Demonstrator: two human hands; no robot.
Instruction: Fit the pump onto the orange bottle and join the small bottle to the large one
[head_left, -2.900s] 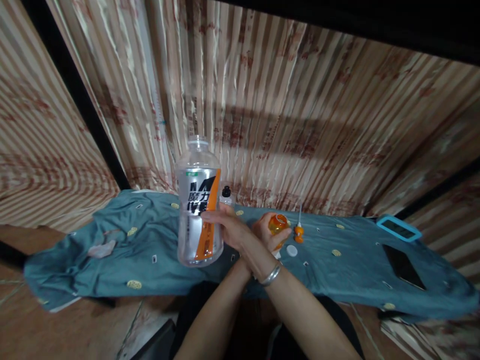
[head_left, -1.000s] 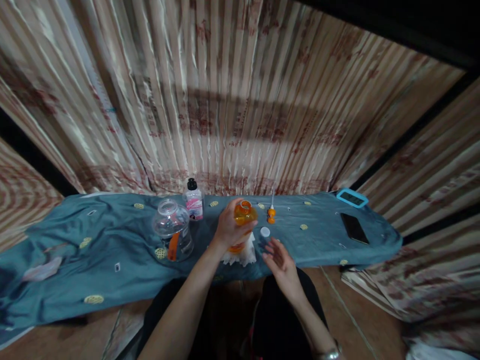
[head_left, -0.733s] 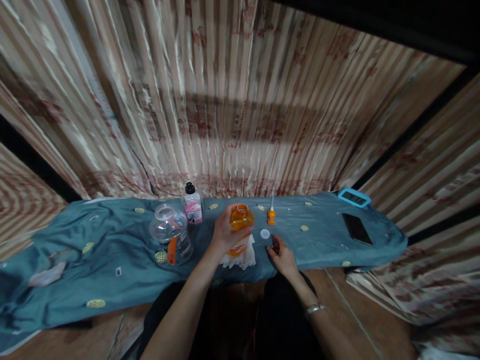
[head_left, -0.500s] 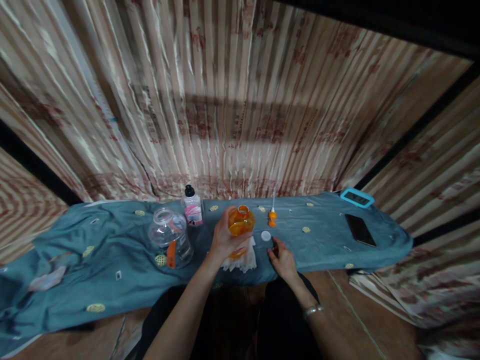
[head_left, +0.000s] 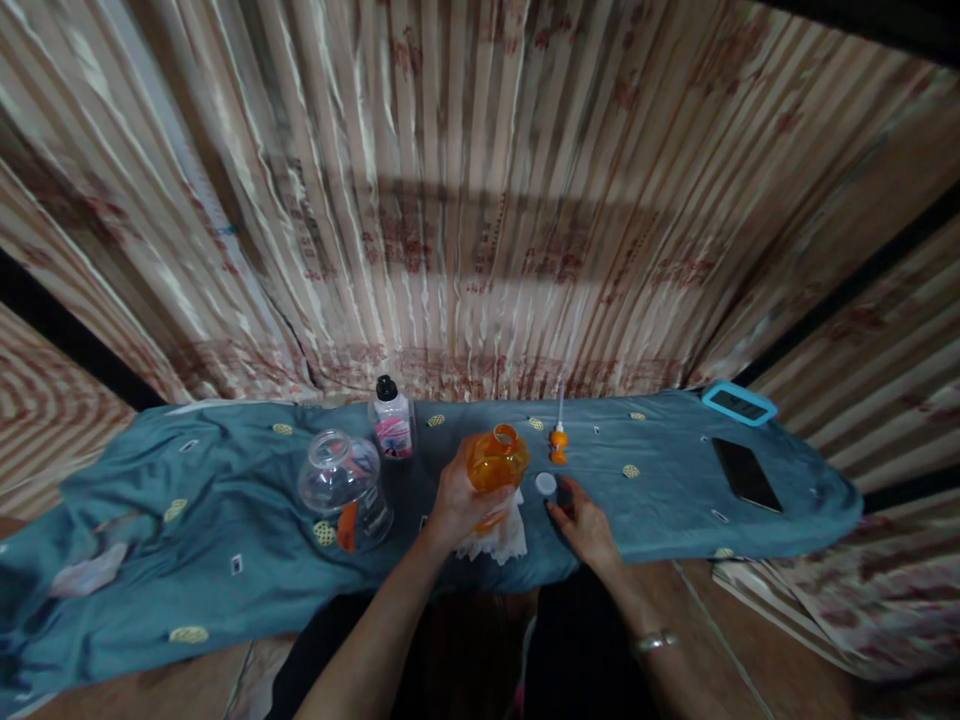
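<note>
My left hand (head_left: 459, 500) is wrapped round an orange translucent bottle (head_left: 495, 468), its mouth uncapped and facing up. Under the bottle lies a white tissue (head_left: 504, 540). Lower right of it, my right hand (head_left: 585, 522) rests on the cloth, thumb and index finger apart, close beside a round white cap (head_left: 545, 484). A dark patch shows between those fingertips; whether it is a thing or shadow is unclear. Just beyond the cap lies an orange pump top (head_left: 558, 444) with its thin clear tube (head_left: 562, 403) pointing away.
Left of my hands stand a large clear jar (head_left: 341, 490) with an orange label and a black-capped bottle (head_left: 393, 425) with a pink label. On the right lie a black phone (head_left: 745, 474) and a blue-framed clock (head_left: 739, 403). Blue-green patterned cloth (head_left: 247, 490) covers the surface; curtains (head_left: 450, 250) hang behind.
The whole view has shifted slightly, so things sit a little further right and lower. My left hand still holds the orange bottle; my right hand stays beside the white cap.
</note>
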